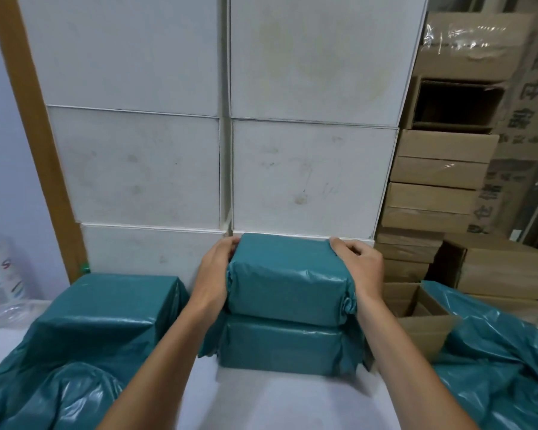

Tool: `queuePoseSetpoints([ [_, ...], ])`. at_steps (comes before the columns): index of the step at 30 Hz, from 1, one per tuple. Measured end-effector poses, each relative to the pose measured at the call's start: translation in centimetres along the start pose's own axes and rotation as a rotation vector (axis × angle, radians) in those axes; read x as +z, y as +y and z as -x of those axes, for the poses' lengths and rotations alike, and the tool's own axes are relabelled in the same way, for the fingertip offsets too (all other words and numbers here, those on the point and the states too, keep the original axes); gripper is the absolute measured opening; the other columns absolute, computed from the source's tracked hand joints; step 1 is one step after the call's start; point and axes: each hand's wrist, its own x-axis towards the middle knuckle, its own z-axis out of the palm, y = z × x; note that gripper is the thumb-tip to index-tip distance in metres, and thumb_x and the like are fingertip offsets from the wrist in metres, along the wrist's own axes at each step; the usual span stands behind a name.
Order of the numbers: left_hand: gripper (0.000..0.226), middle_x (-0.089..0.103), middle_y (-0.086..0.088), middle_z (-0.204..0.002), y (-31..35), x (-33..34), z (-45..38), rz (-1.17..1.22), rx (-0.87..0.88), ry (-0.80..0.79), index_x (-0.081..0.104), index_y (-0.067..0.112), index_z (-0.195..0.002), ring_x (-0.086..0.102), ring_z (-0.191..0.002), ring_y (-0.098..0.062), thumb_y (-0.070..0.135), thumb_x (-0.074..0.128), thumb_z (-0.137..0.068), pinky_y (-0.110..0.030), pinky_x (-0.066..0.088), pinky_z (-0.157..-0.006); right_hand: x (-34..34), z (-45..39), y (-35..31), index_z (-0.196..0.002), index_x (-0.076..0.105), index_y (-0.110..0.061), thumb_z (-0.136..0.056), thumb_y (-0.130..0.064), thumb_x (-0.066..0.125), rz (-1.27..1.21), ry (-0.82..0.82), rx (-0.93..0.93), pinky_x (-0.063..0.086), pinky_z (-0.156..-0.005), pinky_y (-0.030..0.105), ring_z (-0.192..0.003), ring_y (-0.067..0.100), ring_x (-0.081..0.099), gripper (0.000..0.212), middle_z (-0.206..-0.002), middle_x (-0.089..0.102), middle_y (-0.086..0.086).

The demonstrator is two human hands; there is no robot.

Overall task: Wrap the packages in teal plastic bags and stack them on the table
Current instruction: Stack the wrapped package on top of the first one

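White table (pixel 286 395), hands (pixel 213 274) gripping top package (pixel 288 280)

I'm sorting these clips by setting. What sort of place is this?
Most likely a packing or storeroom area of a small warehouse: stacked brown cardboard cartons at the right, a wall of white boxes behind the table, and teal-wrapped packages being stacked by both hands.

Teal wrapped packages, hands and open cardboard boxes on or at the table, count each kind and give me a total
Teal wrapped packages: 3, the top package stacked on the lower package, plus the left package
Hands: 2, left hand and right hand, each at one end of the top package
Open cardboard box: 1
Total: 6
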Motion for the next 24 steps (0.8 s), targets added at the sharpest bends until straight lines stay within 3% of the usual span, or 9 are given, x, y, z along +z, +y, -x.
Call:
queuePoseSetpoints([
  [2,0.033,0.078,0.012,-0.116,-0.6,-0.1,0.4,0.014,-0.005,-0.066,0.075,0.045,-0.115,0.073,-0.109,-0.012,0.049,0.044,-0.104,-0.037,0.055,-0.092,0.3,-0.4,-0.2,-0.074,0.078,-0.007,-0.088,-0.031,0.08,0.047,0.015,-0.014,0.058,-0.076,0.042,-0.07,0.017,0.066,0.028,-0.079,0.079,0.009],
  [5,0.037,0.07,0.009,-0.132,-1.1,0.0,0.6,-0.001,0.007,-0.091,0.065,0.043,-0.13,0.067,-0.119,-0.011,0.043,0.035,-0.108,-0.036,0.054,-0.096,0.1,-0.6,-0.3,-0.076,0.078,-0.007,-0.091,-0.033,0.077,0.117,0.014,-0.027,0.057,-0.081,0.047,-0.073,0.024,0.069,0.03,-0.08,0.079,0.008],
  [9,0.042,0.069,0.014,-0.134,-0.9,-0.9,1.0,-0.116,-0.006,-0.09,0.065,0.047,-0.132,0.064,-0.124,-0.011,0.049,0.038,-0.1,-0.047,0.049,-0.11,-1.1,0.5,-1.7,-0.087,0.081,-0.017,-0.103,-0.038,0.06,0.173,-0.069,0.044,0.059,-0.081,0.04,-0.09,0.022,0.074,0.034,-0.089,0.08,-0.002],
  [12,0.039,0.073,0.019,-0.127,-0.1,-1.6,1.6,-0.133,-0.069,-0.136,0.067,0.052,-0.128,0.066,-0.122,-0.008,0.054,0.041,-0.099,-0.041,0.05,-0.108,-2.6,1.9,-3.7,-0.089,0.08,-0.022,-0.109,-0.038,0.043,0.141,-0.171,0.139,0.052,-0.078,0.032,-0.091,0.013,0.072,0.044,-0.094,0.079,-0.004],
  [15,0.038,0.071,0.026,-0.119,1.4,-1.9,2.9,-0.133,-0.07,-0.133,0.069,0.048,-0.124,0.063,-0.117,-0.001,0.048,0.037,-0.103,-0.028,0.048,-0.097,-3.2,4.0,-5.0,-0.091,0.077,-0.018,-0.108,-0.04,0.041,0.381,-0.127,-0.019,0.052,-0.084,0.04,-0.093,0.022,0.068,0.045,-0.097,0.076,0.002],
  [17,0.045,0.066,0.02,-0.135,2.1,-2.9,3.7,-0.152,-0.064,-0.105,0.062,0.044,-0.137,0.058,-0.13,-0.006,0.049,0.035,-0.101,-0.035,0.043,-0.112,-2.6,6.3,-6.2,-0.097,0.074,-0.018,-0.107,-0.034,0.043,0.426,-0.018,-0.186,0.05,-0.084,0.04,-0.097,0.024,0.066,0.036,-0.1,0.074,0.001],
  [19,0.058,0.056,0.016,-0.15,2.2,-4.5,4.2,-0.21,-0.014,-0.079,0.055,0.039,-0.147,0.05,-0.139,-0.007,0.055,0.034,-0.095,-0.042,0.035,-0.122,-1.1,9.5,-8.1,-0.113,0.073,-0.02,-0.106,-0.029,0.047,0.36,0.011,-0.345,0.051,-0.092,0.037,-0.107,0.017,0.064,0.028,-0.112,0.073,-0.004],
  [22,0.066,0.051,0.012,-0.155,2.9,-7.6,5.1,-0.31,0.089,-0.024,0.052,0.034,-0.15,0.046,-0.141,-0.009,0.061,0.031,-0.093,-0.045,0.033,-0.123,2.4,15.2,-10.6,-0.112,0.071,-0.025,-0.104,-0.024,0.054,0.193,-0.139,-0.458,0.053,-0.083,0.025,-0.095,0.008,0.065,0.018,-0.106,0.072,-0.011],
  [24,0.056,0.055,0.007,-0.151,3.8,-10.1,5.8,-0.371,0.161,0.024,0.054,0.025,-0.149,0.049,-0.138,-0.011,0.049,0.033,-0.103,-0.041,0.035,-0.122,5.1,18.6,-11.4,-0.109,0.072,-0.025,-0.103,-0.021,0.058,0.102,-0.27,-0.47,0.05,-0.073,0.018,-0.084,0.005,0.065,0.016,-0.1,0.074,-0.013],
])
